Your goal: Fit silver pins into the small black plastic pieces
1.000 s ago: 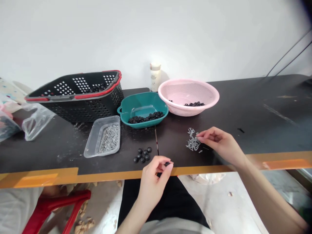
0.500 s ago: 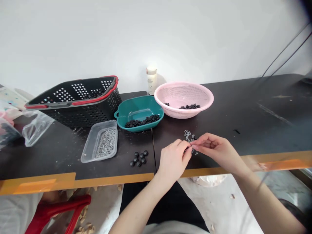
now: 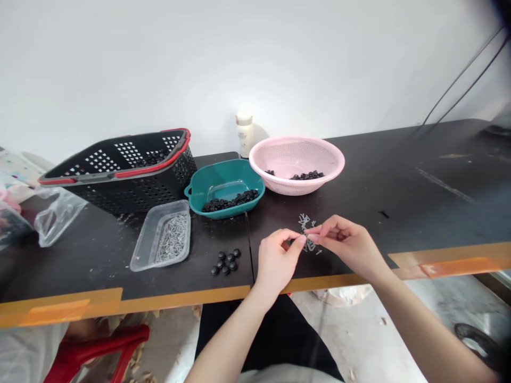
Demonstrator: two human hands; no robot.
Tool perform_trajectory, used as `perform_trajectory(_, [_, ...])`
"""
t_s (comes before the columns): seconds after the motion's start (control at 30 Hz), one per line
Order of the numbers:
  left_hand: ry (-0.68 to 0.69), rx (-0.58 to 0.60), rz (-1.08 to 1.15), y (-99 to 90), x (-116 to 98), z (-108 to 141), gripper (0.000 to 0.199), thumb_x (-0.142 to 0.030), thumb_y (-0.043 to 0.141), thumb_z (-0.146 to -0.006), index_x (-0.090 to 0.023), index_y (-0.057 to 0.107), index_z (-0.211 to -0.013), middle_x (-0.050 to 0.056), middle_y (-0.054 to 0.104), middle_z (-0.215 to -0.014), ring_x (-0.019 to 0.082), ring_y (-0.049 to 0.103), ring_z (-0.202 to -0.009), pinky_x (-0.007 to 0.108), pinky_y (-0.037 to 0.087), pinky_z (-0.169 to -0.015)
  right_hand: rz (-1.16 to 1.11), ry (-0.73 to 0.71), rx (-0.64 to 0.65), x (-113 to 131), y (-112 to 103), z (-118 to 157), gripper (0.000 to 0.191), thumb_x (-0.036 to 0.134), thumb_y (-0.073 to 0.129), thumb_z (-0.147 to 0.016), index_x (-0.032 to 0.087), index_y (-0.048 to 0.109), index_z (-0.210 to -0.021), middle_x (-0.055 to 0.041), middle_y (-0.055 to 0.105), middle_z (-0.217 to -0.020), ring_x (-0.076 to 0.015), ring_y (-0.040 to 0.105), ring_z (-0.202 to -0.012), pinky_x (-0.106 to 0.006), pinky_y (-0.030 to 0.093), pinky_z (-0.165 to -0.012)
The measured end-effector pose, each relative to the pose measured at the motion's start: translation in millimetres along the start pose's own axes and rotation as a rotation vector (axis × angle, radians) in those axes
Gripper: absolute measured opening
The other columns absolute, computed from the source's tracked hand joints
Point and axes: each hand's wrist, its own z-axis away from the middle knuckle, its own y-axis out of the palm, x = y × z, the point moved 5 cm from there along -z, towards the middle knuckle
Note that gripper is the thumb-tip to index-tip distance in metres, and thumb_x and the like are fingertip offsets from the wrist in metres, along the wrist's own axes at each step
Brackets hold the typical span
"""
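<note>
My left hand (image 3: 278, 260) and my right hand (image 3: 351, 244) meet over the dark table, fingertips almost touching. Thumb and index finger are pinched together on each hand. Whatever sits between them is too small to make out. Right behind and beneath the fingertips lies a loose scatter of small silver screw-like pins (image 3: 304, 220). To the left of my left hand, several round black caps (image 3: 225, 270) stand in a small group on the table.
A clear tub (image 3: 139, 250) holds many silver pins. Behind it stand a black basket (image 3: 131, 194) with red handles, a teal basin (image 3: 199, 178) and a pink colander (image 3: 297, 186), each with black parts inside. A white bottle (image 3: 245, 135) is by the wall.
The view has shifted slightly. My left thumb and index finger have straightened towards the right fingertips, and both hands remain together over the scattered pins. The group of caps looks the same.
</note>
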Motion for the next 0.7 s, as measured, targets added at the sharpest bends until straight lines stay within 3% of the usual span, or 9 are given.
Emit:
perform_trajectory(0.2, [-0.140,0.049,0.160,11.1,7.0,-9.7,0.018,-0.033,0.062,-0.080,-0.017,0.068,-0.077,0.000,0.061,-0.067,0.010,0.057,-0.059,0.020,0.055,-0.049,0.163,-0.149,-0.096,1.1,-12.4,-3.5,0.024,0.042,0.074,-0.077,0.021,0.063,-0.073,-0.0086,0.075,-0.087,-0.0261,0.071,-0.083,-0.038,0.057,-0.074])
perform_trajectory(0.3, [-0.137,0.028,0.155,9.4,7.5,-12.2,0.019,-0.032,0.060,-0.082,-0.016,0.068,-0.078,0.002,0.063,-0.070,0.011,0.060,-0.062,0.018,0.055,-0.048,0.308,-0.196,-0.136,1.8,-21.5,-9.2,0.023,0.045,0.072,-0.078,0.023,0.066,-0.076,-0.0068,0.074,-0.084,-0.0248,0.069,-0.079,-0.036,0.055,-0.071])
perform_trajectory(0.43, [-0.102,-0.011,0.110,-1.0,7.0,-7.9,0.022,-0.036,0.061,-0.083,-0.016,0.068,-0.078,0.003,0.064,-0.069,0.011,0.060,-0.062,0.015,0.052,-0.045,0.510,-0.176,-0.114,-7.9,-29.5,-24.5,0.029,0.051,0.068,-0.079,0.023,0.066,-0.083,-0.0051,0.072,-0.078,-0.0234,0.066,-0.072,-0.035,0.051,-0.065])
perform_trajectory(0.57, [-0.085,0.003,0.096,-9.5,6.1,1.4,0.027,-0.039,0.058,-0.084,-0.015,0.068,-0.078,0.001,0.062,-0.064,0.009,0.056,-0.053,0.016,0.052,-0.043,0.620,-0.153,-0.016,-17.3,-26.7,-34.1,0.026,0.050,0.066,-0.080,0.024,0.068,-0.083,-0.0042,0.072,-0.080,-0.0237,0.066,-0.075,-0.038,0.051,-0.073])
perform_trajectory(0.7, [-0.047,-0.010,0.042,-21.1,4.0,15.7,0.022,-0.037,0.060,-0.083,-0.017,0.068,-0.082,-0.001,0.061,-0.065,0.008,0.053,-0.050,0.019,0.055,-0.046,0.513,-0.071,-0.062,-4.7,-16.4,-23.4,0.032,0.054,0.066,-0.079,0.023,0.071,-0.085,-0.0049,0.071,-0.077,-0.0219,0.063,-0.068,-0.035,0.051,-0.066])
